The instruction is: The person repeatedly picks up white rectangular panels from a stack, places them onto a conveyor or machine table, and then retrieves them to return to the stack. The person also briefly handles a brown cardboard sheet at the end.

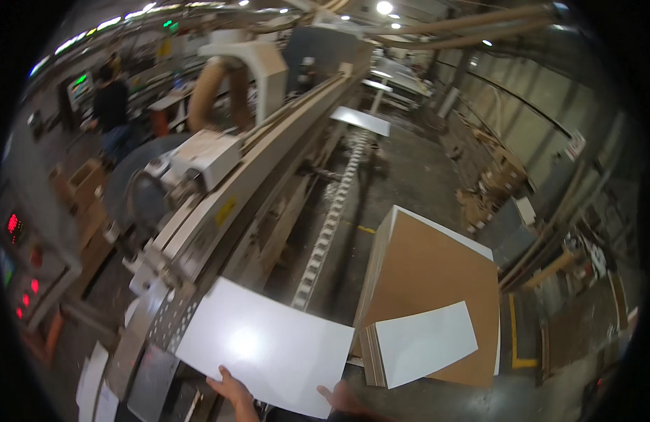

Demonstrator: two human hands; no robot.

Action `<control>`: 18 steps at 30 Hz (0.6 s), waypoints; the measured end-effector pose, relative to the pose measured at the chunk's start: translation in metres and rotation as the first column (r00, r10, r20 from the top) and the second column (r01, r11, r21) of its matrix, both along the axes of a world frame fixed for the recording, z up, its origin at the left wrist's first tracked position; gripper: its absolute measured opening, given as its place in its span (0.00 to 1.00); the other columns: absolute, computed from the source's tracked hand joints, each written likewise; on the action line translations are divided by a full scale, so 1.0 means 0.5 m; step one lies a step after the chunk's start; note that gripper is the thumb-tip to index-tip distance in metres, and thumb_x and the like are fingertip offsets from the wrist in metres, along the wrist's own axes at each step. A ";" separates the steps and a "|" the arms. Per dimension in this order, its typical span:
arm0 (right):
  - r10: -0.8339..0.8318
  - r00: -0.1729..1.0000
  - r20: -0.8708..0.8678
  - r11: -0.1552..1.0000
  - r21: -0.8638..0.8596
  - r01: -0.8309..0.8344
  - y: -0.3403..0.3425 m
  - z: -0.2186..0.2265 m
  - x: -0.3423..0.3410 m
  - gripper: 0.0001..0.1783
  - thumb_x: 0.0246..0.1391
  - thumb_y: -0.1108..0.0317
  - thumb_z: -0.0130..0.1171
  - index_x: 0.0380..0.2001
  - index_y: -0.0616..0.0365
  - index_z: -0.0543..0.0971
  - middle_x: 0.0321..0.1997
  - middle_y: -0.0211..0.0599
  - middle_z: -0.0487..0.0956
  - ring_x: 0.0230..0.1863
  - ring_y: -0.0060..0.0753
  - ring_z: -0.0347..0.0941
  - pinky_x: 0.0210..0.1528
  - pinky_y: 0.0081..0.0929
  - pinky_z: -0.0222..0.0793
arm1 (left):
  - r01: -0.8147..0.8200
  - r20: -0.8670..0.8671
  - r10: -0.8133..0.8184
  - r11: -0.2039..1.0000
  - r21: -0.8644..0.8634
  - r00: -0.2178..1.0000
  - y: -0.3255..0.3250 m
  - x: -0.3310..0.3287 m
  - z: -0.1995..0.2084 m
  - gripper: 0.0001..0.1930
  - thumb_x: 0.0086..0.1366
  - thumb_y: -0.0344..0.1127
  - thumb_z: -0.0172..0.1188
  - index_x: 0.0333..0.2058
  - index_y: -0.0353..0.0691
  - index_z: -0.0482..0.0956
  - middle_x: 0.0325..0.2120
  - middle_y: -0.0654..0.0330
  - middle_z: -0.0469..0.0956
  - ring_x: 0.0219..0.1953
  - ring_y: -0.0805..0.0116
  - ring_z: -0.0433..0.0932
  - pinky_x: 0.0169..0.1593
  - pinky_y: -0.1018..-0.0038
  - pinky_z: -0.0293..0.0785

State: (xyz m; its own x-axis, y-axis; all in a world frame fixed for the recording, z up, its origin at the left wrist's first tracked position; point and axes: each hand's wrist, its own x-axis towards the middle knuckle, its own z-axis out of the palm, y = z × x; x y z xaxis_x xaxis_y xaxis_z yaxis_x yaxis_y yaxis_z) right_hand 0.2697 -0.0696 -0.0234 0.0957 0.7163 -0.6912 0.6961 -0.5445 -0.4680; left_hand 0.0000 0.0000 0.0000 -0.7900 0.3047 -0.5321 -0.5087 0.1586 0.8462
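Note:
A glossy white board lies flat before me, its left end over the perforated metal table of a long machine. My left hand is closed on the near edge, left of the middle. With its thumb on the top face, my right hand grips the board near its near right corner; its other fingers are hidden. Right of the board stands a short stack of smaller white boards, resting on a tall stack of larger sheets with a brown top.
A chain conveyor runs away from me, with another white board farther along it. The machine's long beam borders it on the left. A control panel with red lights stands left. Far left is another person; cardboard scraps lie right.

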 end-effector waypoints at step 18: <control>-0.396 0.888 -0.235 0.855 0.260 0.450 0.284 -0.025 0.171 0.48 0.53 0.33 0.62 0.57 0.72 0.72 0.53 0.61 0.79 0.57 0.52 0.75 0.60 0.39 0.68 | 0.139 -0.249 -0.140 0.990 -0.023 0.958 0.341 0.198 -0.116 0.34 0.75 0.39 0.50 0.65 0.19 0.46 0.59 0.29 0.62 0.55 0.44 0.73 0.57 0.59 0.73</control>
